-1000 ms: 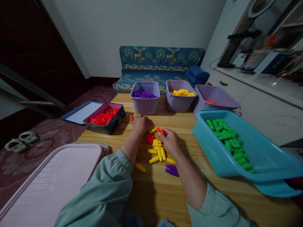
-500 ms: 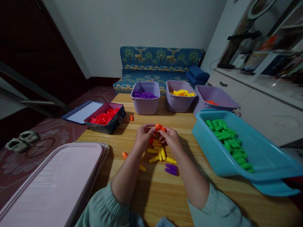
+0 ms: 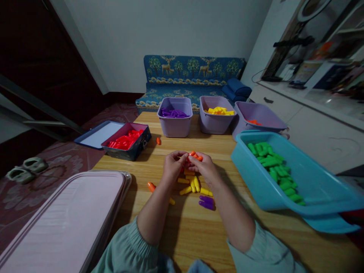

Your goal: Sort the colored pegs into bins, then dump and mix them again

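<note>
Both hands meet over the middle of the wooden table (image 3: 182, 223). My left hand (image 3: 174, 165) and my right hand (image 3: 204, 165) are closed on small orange pieces (image 3: 195, 156), which show between the fingertips; how they join is too small to tell. Beneath and just in front of the hands lie several yellow pieces (image 3: 194, 184). Two purple pieces (image 3: 206, 202) rest nearer my right forearm. An orange piece (image 3: 151, 186) lies beside my left forearm, and another small orange piece (image 3: 158, 141) is farther back.
Purple bins hold purple pieces (image 3: 174, 113), yellow pieces (image 3: 219, 110) and orange pieces (image 3: 254, 122) at the back. A teal tub (image 3: 256, 185) with green pieces stands right. An open box (image 3: 127, 151) of red pieces and a pink lid (image 3: 71, 216) are left.
The fingers have drawn closer together around the orange pieces, which have turned and now point more to the right. Both hands have shifted slightly. The bins have not moved.
</note>
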Motion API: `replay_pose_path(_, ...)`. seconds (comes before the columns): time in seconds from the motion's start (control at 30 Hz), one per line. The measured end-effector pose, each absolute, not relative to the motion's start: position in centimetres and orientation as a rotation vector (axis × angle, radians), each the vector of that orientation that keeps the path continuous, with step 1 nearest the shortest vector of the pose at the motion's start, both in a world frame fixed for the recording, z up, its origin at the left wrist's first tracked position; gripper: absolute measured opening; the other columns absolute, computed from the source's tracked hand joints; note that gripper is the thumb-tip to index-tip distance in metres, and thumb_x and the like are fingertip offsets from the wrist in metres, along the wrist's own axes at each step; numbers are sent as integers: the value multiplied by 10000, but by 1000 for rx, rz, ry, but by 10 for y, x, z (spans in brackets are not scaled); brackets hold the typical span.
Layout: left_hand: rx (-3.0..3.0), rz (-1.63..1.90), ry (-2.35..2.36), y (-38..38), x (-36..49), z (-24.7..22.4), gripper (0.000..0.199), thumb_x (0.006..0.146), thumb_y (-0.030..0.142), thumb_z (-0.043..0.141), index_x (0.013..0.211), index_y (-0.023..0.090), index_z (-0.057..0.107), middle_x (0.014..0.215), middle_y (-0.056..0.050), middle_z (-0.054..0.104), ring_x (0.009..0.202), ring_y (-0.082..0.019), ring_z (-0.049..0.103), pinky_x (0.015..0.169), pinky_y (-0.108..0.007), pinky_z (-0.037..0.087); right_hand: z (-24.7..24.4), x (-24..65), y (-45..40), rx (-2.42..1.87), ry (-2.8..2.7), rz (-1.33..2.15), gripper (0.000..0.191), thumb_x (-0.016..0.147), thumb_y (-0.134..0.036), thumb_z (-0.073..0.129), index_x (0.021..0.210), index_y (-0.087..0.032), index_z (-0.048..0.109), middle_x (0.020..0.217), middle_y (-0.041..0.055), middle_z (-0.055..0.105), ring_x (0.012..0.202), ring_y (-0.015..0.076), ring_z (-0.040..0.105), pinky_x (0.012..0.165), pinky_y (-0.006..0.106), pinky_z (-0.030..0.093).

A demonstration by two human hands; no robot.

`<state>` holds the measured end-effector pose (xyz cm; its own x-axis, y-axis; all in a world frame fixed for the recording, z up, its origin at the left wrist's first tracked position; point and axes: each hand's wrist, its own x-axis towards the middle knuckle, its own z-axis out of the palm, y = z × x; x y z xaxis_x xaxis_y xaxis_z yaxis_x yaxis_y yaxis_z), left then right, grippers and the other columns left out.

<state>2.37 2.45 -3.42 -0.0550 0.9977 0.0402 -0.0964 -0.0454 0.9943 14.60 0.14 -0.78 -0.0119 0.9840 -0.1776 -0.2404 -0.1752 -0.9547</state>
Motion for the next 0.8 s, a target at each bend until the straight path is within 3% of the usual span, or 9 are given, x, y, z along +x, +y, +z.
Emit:
replay_pose_path(0.27,1454,1468,1409,20,20,-33,197,797,312,639,820,145,741,791,-65,736,742,-180,668,677,-270,495,-6,145,-1,-1172,-876,1410,188,682,-284,686,791,-157,599,699,-9,643,527,84,607,493,179,499)
replay_pose_path(0.43,1728,1432,1412,21,16,-36,198,829,189,580,945,181,740,971,-73,740,930,-203,666,834,-329,508,-10,147,0,-1115,-788,1455,162,706,-234,674,836,-166,603,782,18,687,620,113,670,573,207,549)
replay_pose_path(0.6,1878,1309,1384,24,16,-44,259,816,97,548,977,182,732,978,-81,735,918,-205,664,862,-348,514,-11,152,2,-969,-555,1557,254,704,-181,682,944,-182,598,831,37,712,705,153,703,603,247,579)
replay_pose_path(0.8,1852,1269,1420,24,15,-46,237,804,111,585,970,175,741,944,-92,735,891,-211,669,832,-334,519,-4,170,20,-878,-376,1392,120,713,-131,645,742,-193,546,745,39,658,748,146,673,713,263,598)
